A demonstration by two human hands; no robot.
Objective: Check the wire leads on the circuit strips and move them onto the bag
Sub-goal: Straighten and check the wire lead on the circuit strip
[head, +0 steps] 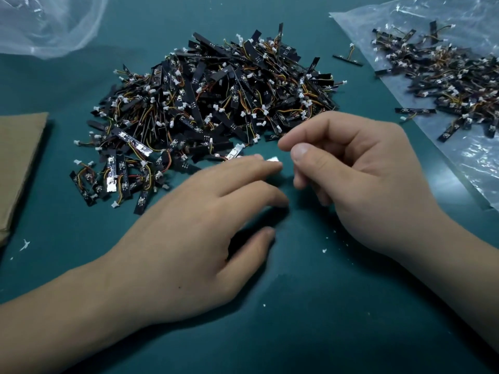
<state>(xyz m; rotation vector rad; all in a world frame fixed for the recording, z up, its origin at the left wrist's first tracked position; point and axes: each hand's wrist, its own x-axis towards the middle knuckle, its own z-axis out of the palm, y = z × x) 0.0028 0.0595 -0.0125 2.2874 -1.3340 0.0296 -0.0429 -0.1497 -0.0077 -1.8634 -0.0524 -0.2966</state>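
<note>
— Reaching for the next one, is it?
— Looks so. The left hand [189, 233] hovers low over the counter [297, 306], fingers straight, their tips touching a pale strip [274, 159] at the near edge of the big pile of circuit strips [216, 98].
— And the right hand [356, 179]?
— Just right of that strip, fingers curled, thumb and forefinger nearly meeting. Whether they pinch a wire I cannot tell; it's blurred.
— The bag [459, 163]?
— Far right, carrying a smaller heap [445, 74].
— So next?
— I'd judge: lift that strip, check its leads between both hands, then carry it right onto the bag. Most of the pile remains.
</note>
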